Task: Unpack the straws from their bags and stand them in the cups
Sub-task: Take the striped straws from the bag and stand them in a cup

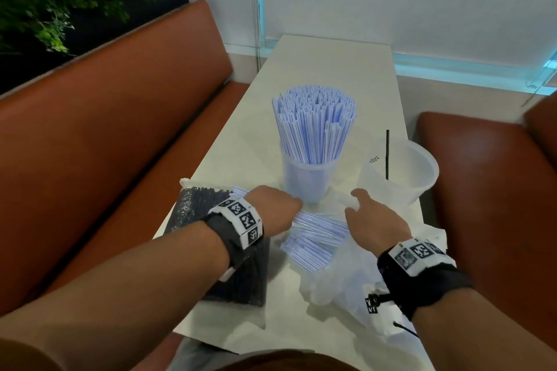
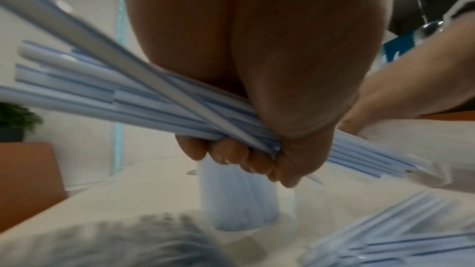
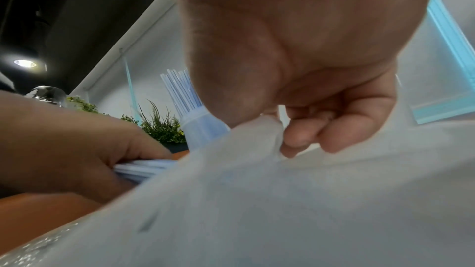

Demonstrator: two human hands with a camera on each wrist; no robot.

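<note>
Head view: at lower centre of the frame, a bundle of blue-striped straws (image 1: 316, 235) is gripped by the left hand (image 1: 272, 209) while the mouth of a clear plastic bag (image 1: 337, 277) is pinched by the right hand (image 1: 372, 221). The bundle lies nearly flat above the white table (image 1: 328, 69), its long axis running from left-centre toward the lower right of the frame, where its far end is still sheathed in the bag. Just above the hands a full cup of blue straws (image 1: 310, 172) stands upright; to its right an almost empty cup (image 1: 401, 172) is seen holding a single black straw (image 1: 387, 153). A sealed bag of dark straws (image 1: 208, 238) lies under the left forearm.

Left wrist view: the fingers (image 2: 231, 153) are curled tightly round the bundle, which crosses the frame from upper left to lower right, its ends splayed unevenly.

Right wrist view: a fold of the bag is clamped between thumb and fingertips (image 3: 298, 139), low in the frame.

The step is judged to be the drawing of the straws out of the bag. It would be done well if the pull were kept along the bundle's axis, the bag held taut, and the grip kept firm so that no loose straws slide free.
</note>
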